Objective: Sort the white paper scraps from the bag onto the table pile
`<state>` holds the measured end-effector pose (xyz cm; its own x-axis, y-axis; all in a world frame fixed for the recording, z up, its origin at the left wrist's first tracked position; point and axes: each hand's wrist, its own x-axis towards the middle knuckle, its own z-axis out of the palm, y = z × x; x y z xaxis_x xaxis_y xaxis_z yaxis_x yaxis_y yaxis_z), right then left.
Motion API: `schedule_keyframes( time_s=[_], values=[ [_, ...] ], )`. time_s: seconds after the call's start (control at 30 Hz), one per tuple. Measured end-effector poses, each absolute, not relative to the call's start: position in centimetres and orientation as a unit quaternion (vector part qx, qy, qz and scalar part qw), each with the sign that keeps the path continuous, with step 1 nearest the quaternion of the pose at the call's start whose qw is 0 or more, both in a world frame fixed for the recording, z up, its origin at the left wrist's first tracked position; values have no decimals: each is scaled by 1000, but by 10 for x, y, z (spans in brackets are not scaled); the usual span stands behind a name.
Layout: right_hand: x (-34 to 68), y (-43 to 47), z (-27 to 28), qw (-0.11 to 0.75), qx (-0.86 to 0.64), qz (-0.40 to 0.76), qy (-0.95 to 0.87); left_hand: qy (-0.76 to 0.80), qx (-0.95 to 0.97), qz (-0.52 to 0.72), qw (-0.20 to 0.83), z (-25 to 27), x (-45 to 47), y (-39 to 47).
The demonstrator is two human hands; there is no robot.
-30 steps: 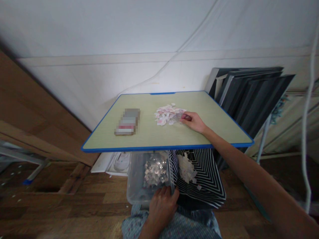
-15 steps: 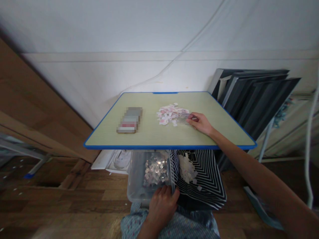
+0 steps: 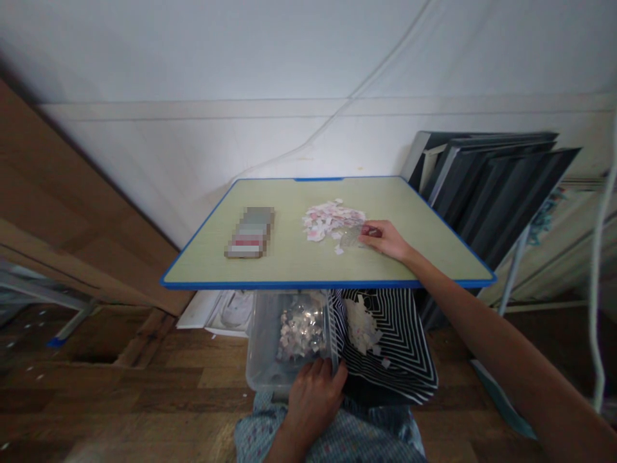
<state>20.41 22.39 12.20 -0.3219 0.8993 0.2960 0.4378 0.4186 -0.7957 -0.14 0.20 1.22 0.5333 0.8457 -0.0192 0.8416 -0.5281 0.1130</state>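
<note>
Lying on the yellow-green tabletop (image 3: pixel 289 265), left of the nearer right hand (image 3: pixel 387 240) and far beyond the left hand (image 3: pixel 315 393): one loose paper-scrap pile (image 3: pixel 328 218), white and pale pink, longest left to right. Hands apart: right fingers pinched on a thin clear piece (image 3: pixel 351 237) beside the pile, left clamped on a plastic bin (image 3: pixel 263 370), near right corner.

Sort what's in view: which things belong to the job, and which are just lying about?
Likely job:
right hand, holding a see-through piece
left hand, on the clear bin
paper scraps
table
striped holder

Probably lying about:
pixelated object
leaning dark panels
wall cable
white box
</note>
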Motion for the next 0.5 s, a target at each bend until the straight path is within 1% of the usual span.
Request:
schedule_keyframes(
  time_s=[0.17, 0.3, 0.5],
  values=[
    [206, 221, 123, 386, -451, 305, -745, 481, 875, 19, 52, 12, -1, 2],
    [204, 220, 125, 367, -439, 321, -754, 483, 874, 21, 51, 9, -1, 2],
    [202, 226, 120, 403, -466, 293, -731, 482, 874, 23, 49, 9, -1, 2]
  ],
)
